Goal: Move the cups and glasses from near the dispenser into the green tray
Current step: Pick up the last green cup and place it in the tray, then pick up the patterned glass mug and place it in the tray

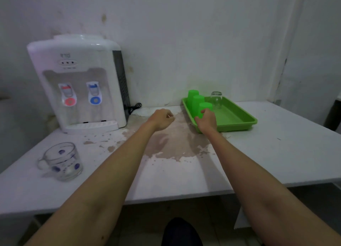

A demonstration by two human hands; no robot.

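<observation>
— Looking at the right hand (206,119): what has it got?

— Its fingers are wrapped round the nearest green cup (205,108), inside the green tray (239,119) at its near-left corner. The left hand (163,119) hangs loosely curled and empty, left of the tray and apart from it.

— And the rest?

— Two more green cups (197,100) stand just behind that one along the tray's left wall, with a clear glass (216,98) beside them toward the tray's back. All four sit upside down, mouths down, long axes upright.

— What is left outside?

— A glass mug (61,161), far left of the tray, in front of the dispenser (81,83). It stands mouth up, its handle pointing away from the tray.

— How would it handle?

— My guess: heavier than the plastic cups, rigid, smooth and breakable, so slippery in a loose grip. I would take it by the handle, or round the body below the rim, and set it down gently rather than drop it in.
</observation>
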